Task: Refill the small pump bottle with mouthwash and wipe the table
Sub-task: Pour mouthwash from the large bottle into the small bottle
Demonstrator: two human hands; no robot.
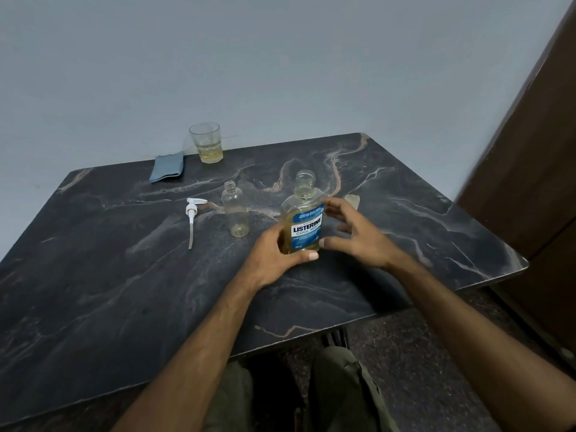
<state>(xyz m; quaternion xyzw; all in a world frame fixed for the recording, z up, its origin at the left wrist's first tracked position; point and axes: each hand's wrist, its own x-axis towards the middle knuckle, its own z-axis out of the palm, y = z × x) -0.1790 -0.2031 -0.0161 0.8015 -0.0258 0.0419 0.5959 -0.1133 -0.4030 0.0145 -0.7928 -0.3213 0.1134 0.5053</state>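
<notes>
The mouthwash bottle stands upright and uncapped near the middle of the dark marbled table, its blue label facing the camera and yellowish liquid filling most of it. The left hand grips its lower body from the 8 o'clock side, thumb curled across the front just under the label, the other fingers hidden behind the bottle. The right hand sits at the bottle's 3 o'clock, fingers spread and loosely bent, holding nothing; whether its fingertips touch the bottle's shoulder I cannot tell. At 9 o'clock from the mouthwash, just beside it, stands the small pump bottle, open-necked and nearly empty. Further out at 9 o'clock lies the white pump head on its side, tube pointing toward the person. At 11 o'clock, by the table's far edge, sit a folded blue cloth and a glass with a little yellowish liquid.
</notes>
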